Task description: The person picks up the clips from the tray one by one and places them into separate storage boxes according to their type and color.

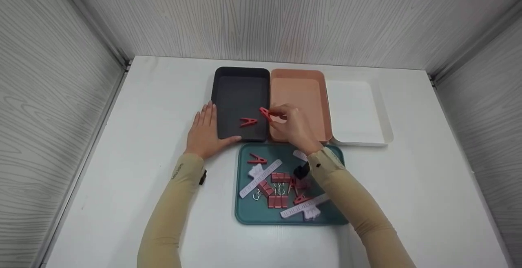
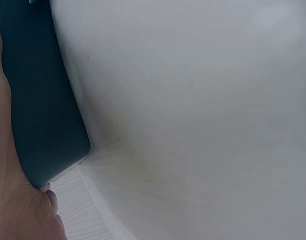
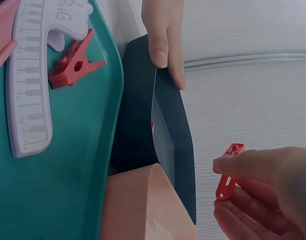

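My right hand (image 1: 295, 126) pinches a red clothespin (image 1: 265, 114) between thumb and fingers, above the edge where the black tray (image 1: 240, 92) meets the orange tray (image 1: 297, 92). The right wrist view shows that clothespin (image 3: 229, 172) from the side. Another red clothespin (image 1: 248, 121) lies in the black tray. My left hand (image 1: 204, 135) rests against the black tray's left side and front corner with its fingers straight. In the left wrist view, part of that hand (image 2: 23, 215) lies along a dark tray wall (image 2: 48, 110).
In front, a teal tray (image 1: 253, 217) holds more red clothespins (image 1: 257, 159), several red binder clips (image 1: 277, 201) and pale ruler-shaped clips (image 1: 261, 178). A white tray (image 1: 355, 109) stands right of the orange one. Wood-grain panels (image 1: 261, 19) bound the white table (image 1: 163, 96).
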### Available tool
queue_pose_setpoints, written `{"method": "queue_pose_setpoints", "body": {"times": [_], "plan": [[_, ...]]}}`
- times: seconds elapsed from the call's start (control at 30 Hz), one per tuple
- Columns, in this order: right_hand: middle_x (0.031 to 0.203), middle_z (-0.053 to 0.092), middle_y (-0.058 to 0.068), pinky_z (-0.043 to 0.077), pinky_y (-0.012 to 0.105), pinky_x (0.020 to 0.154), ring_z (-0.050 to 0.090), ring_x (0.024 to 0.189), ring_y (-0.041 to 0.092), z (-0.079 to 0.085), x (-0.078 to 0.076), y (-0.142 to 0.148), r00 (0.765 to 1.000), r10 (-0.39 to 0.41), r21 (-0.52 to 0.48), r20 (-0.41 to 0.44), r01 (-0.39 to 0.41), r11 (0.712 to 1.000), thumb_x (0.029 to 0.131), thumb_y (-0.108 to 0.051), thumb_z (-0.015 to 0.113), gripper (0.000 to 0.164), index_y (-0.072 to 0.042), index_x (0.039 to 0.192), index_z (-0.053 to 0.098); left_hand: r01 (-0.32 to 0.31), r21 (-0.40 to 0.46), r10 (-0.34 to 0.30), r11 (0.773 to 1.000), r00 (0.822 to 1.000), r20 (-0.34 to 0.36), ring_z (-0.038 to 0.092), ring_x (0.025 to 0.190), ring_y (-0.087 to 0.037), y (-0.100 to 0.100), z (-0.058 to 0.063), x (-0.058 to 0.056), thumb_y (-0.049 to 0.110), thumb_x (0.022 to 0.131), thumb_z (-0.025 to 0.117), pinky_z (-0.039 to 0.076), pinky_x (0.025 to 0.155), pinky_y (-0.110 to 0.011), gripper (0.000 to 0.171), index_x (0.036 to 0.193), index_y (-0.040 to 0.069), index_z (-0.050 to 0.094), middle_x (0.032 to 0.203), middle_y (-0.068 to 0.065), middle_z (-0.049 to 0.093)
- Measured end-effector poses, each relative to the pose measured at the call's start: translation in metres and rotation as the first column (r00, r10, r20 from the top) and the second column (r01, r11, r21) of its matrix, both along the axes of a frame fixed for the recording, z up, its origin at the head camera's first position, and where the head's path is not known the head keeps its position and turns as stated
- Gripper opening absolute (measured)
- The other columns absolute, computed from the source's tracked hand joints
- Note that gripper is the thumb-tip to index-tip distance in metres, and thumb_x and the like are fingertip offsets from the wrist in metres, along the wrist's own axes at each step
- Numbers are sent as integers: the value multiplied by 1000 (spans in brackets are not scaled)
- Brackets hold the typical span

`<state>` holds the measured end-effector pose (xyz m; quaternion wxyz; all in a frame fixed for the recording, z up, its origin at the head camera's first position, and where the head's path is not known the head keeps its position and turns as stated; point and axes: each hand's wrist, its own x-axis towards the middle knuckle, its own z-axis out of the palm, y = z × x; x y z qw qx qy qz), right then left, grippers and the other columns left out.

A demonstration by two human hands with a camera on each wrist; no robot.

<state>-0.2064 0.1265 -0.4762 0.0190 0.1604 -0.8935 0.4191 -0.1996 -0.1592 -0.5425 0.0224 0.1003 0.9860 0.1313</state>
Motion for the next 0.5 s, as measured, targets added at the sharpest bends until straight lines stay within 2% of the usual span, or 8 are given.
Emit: {"method": "queue_pose_setpoints", "body": {"times": [0.17,0.37,0.5], "plan": [[115,69,5,54,35,97,65,108,27,-1,-5,-6,998,-13,1,55,13,1000,89,-8,80,35,-9,124,74,-7,-5,7,1000,1000,-6,-3,155,-28,0,1,1,95,77,43,-6,123,-38,135,161,-3,1,169,-18,0],[113,69,10,56,39,95,66,105,29,-3,-15,-12,999,23,13,37,-24,1000,90,-7,80,31,-4,120,75,-6,-5,6,1000,1000,1,-3,155,-28,1,0,1,95,76,42,-5,123,-39,135,161,-3,1,168,-18,1],[113,69,9,56,37,93,68,103,25,-7,-23,-16,999,29,43,46,-31,999,90,-9,79,31,-5,121,75,-4,-8,4,1000,1000,1,-3,155,-28,2,1,1,94,77,42,-5,123,-39,134,161,-3,2,168,-19,1]]}}
